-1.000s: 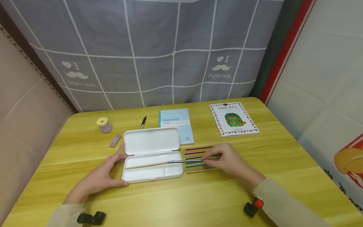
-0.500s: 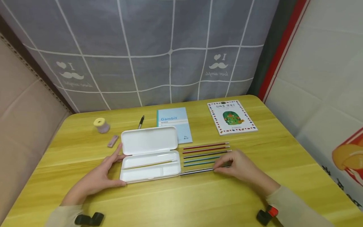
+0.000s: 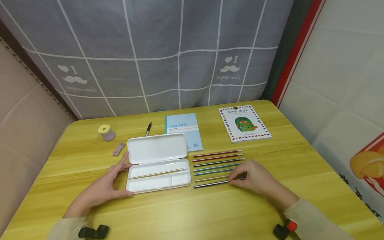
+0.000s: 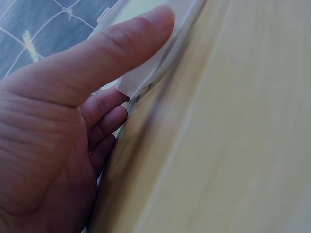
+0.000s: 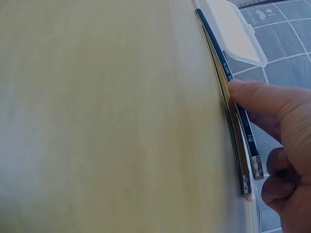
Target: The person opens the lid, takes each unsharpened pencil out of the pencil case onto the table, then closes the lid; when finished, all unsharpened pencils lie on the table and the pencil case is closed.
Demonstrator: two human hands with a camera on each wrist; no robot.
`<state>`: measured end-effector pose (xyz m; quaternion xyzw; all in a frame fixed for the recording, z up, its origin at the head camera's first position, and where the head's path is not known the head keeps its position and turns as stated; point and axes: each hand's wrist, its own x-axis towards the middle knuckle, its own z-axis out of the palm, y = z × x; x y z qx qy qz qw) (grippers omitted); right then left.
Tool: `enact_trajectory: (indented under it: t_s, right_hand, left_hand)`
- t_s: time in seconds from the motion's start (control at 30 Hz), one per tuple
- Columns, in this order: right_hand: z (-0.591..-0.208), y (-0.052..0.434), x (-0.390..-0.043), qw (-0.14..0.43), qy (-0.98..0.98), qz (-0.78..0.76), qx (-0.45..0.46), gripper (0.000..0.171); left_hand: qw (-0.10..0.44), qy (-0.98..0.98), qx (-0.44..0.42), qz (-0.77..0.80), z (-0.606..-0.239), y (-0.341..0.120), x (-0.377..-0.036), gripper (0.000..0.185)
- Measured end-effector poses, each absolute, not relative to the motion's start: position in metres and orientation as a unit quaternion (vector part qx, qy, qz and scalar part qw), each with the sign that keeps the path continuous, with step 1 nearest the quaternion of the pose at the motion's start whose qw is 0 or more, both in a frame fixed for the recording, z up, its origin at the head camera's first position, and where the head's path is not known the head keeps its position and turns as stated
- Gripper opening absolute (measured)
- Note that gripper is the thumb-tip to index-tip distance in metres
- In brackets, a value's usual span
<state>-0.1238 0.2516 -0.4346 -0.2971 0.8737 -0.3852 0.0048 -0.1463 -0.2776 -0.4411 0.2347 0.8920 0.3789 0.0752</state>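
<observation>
My left hand [image 3: 103, 188] braces the open pencil case [image 3: 158, 162] at its left end, thumb on the near corner and fingers along the side, so the light case will not slide on the bench [image 3: 192, 213]. One pencil [image 3: 157, 173] lies in its long compartment. My right hand [image 3: 255, 180] pinches the dark pencil [image 3: 211, 183] near its right end; it lies flat at the front of the row of pencils [image 3: 216, 162], parallel to them, just right of the case.
</observation>
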Motion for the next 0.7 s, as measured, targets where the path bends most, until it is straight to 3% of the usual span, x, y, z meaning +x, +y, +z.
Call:
enact_trajectory:
  t_s: [0.7]
  right_hand:
    - [-0.4318, 0.247, -0.1222, -0.073, 0.901, -0.26, -0.339, 0.017]
  left_hand:
    - [0.064, 0.893, 0.249, 0.37, -0.4411, -0.2778, -0.1465, 0.13]
